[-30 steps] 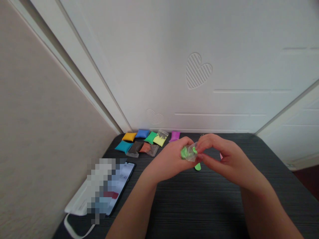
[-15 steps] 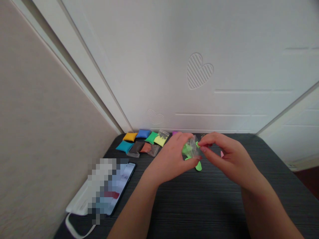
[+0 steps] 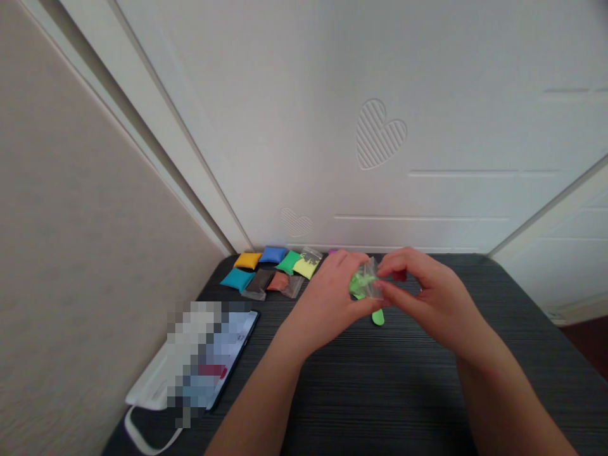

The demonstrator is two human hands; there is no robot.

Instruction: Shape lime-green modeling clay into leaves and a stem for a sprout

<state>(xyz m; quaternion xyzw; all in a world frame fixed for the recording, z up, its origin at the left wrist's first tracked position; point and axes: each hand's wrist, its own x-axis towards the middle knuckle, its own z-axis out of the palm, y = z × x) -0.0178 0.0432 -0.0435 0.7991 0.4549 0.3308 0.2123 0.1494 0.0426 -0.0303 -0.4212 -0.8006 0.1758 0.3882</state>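
Observation:
My left hand (image 3: pixel 332 288) is closed around a small clear plastic bag (image 3: pixel 372 291) with light green modelling clay (image 3: pixel 360 283) inside. The bag's mouth faces right, towards my right hand (image 3: pixel 422 291). The thumb and forefinger of that hand come together at the bag's right edge; what lies between their tips is hidden. Below the bag, a flat light green tool (image 3: pixel 378 316) with a rounded end lies on the table, partly covered by my left hand.
Several small packets of coloured clay, among them a yellow packet (image 3: pixel 306 264) and a teal packet (image 3: pixel 237 278), lie at the back left of the dark table (image 3: pixel 370 386). A phone (image 3: pixel 232 361) and a white strapped item (image 3: pixel 147 383) lie front left. A white panel (image 3: pixel 285 126) rises behind.
My right hand has moved slightly left, its fingertips now against the bag. The small green piece that showed at those fingertips is no longer distinct outside the bag.

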